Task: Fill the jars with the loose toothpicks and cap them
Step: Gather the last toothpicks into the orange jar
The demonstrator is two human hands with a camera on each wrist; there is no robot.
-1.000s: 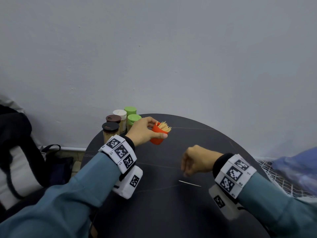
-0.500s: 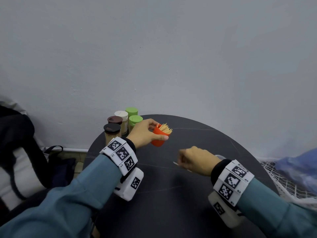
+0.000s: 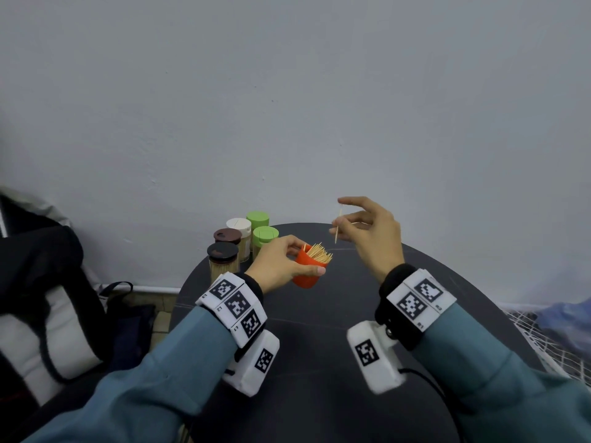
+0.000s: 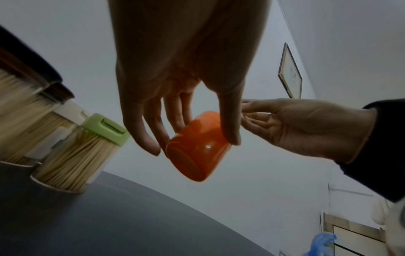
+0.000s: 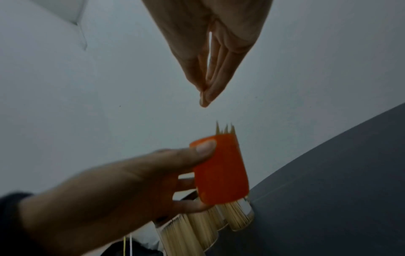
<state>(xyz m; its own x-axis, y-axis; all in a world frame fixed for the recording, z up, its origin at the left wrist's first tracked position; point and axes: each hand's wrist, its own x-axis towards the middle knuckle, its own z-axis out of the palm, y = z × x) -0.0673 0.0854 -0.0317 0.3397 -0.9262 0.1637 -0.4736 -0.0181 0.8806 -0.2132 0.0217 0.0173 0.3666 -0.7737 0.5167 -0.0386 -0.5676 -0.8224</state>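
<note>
One last toothpick going into the orange jar

Left hand (image 3: 278, 266) is wrapped round the orange jar (image 3: 307, 272), thumb on the near side, fingers behind, held tilted above the dark surface (image 3: 319, 314); it looks light and slick, so mid-body is the spot to hold. Just past it, the right hand (image 3: 372, 233) pinches a single toothpick (image 3: 338, 226) at mid-length, other fingers loose; thin and probably snappable. Capped jars (image 3: 224, 262) sit at the far left edge

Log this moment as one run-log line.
left hand: grips open orange jar of toothpicks, tilted | right hand: pinches one toothpick above it | five capped jars: behind | cap: not on
</note>
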